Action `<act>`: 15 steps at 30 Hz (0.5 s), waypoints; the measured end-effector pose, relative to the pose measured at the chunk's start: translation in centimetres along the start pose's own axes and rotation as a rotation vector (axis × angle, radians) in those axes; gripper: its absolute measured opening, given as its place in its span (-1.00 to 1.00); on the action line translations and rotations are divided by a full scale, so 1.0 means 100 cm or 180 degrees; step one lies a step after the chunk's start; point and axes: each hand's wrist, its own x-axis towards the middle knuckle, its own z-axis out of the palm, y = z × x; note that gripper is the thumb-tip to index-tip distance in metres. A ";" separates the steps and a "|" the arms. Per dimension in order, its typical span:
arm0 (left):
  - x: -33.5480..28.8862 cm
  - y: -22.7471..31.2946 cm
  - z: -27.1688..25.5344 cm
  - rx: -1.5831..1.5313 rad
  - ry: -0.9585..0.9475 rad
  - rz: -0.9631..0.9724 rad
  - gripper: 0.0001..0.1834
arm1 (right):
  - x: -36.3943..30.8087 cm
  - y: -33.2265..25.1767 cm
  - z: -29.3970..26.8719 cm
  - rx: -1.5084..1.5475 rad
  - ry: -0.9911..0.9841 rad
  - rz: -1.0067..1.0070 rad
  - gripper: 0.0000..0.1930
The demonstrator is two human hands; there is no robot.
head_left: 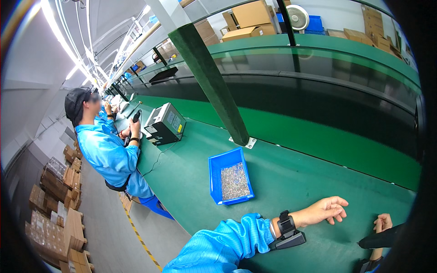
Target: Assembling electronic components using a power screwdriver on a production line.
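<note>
My left hand [325,211] is held over the green workbench [291,186], palm down. Its fingers are loosely bent and apart, with nothing in them. On that wrist is a black strap with a dark box-shaped device [290,240]. At the far right, my right hand [383,221] shows only curled fingers. A black tapered object [382,236] crosses in front of its palm and wrist; I cannot tell whether the hand touches it. Left of my hands, a blue plastic bin [249,197] holds a heap of tiny metallic parts [235,181].
A green-wrapped post [211,86] rises behind the bin. Farther left, a co-worker in blue [107,148] holds a dark tool beside a black and grey machine [166,125]. A dark conveyor belt [318,102] runs behind the bench. Cartons [50,223] stand on the left floor.
</note>
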 end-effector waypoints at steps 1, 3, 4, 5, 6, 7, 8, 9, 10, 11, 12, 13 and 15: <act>0.000 0.001 -0.001 -0.0008 -0.0002 -0.0003 -0.61 | 0.001 0.001 0.001 0.0004 0.0006 -0.0004 -0.94; -0.001 0.003 -0.002 0.0061 0.0008 -0.0036 -0.63 | 0.001 0.000 0.002 0.0009 0.0015 -0.0005 -0.94; -0.001 0.002 -0.003 0.0055 0.0010 -0.0037 -0.63 | 0.002 -0.003 0.001 -0.0004 -0.0023 0.0025 -0.94; -0.001 0.002 -0.003 0.0064 0.0002 -0.0017 -0.64 | 0.002 -0.004 0.001 -0.0014 -0.0059 0.0053 -0.94; -0.001 0.002 -0.004 0.0077 -0.0007 0.0002 -0.64 | 0.002 -0.002 0.002 -0.0014 -0.0059 0.0054 -0.94; -0.001 0.002 -0.003 0.0073 -0.0007 0.0003 -0.64 | 0.002 0.001 0.001 -0.0008 -0.0043 0.0025 -0.95; -0.001 0.002 -0.003 0.0058 -0.0011 0.0000 -0.65 | 0.001 0.003 0.000 0.0000 -0.0027 -0.0005 -0.95; -0.001 0.002 -0.002 0.0043 -0.0015 -0.0002 -0.65 | 0.001 0.003 -0.001 -0.0002 -0.0026 -0.0004 -0.95; -0.001 0.002 -0.002 0.0042 -0.0013 -0.0002 -0.65 | 0.001 0.003 -0.001 -0.0023 -0.0042 0.0018 -0.95; -0.001 0.001 -0.002 0.0053 -0.0012 0.0007 -0.65 | 0.001 0.003 -0.002 -0.0044 -0.0057 0.0040 -0.95; -0.001 0.000 -0.003 0.0063 -0.0011 0.0015 -0.65 | 0.001 0.003 -0.001 -0.0045 -0.0059 0.0040 -0.95; -0.001 0.000 -0.002 0.0064 -0.0012 0.0014 -0.65 | 0.001 0.001 0.000 -0.0050 -0.0027 0.0030 -0.95; -0.001 0.000 -0.001 0.0079 -0.0005 0.0013 -0.66 | 0.001 0.000 0.000 -0.0055 0.0006 0.0021 -0.95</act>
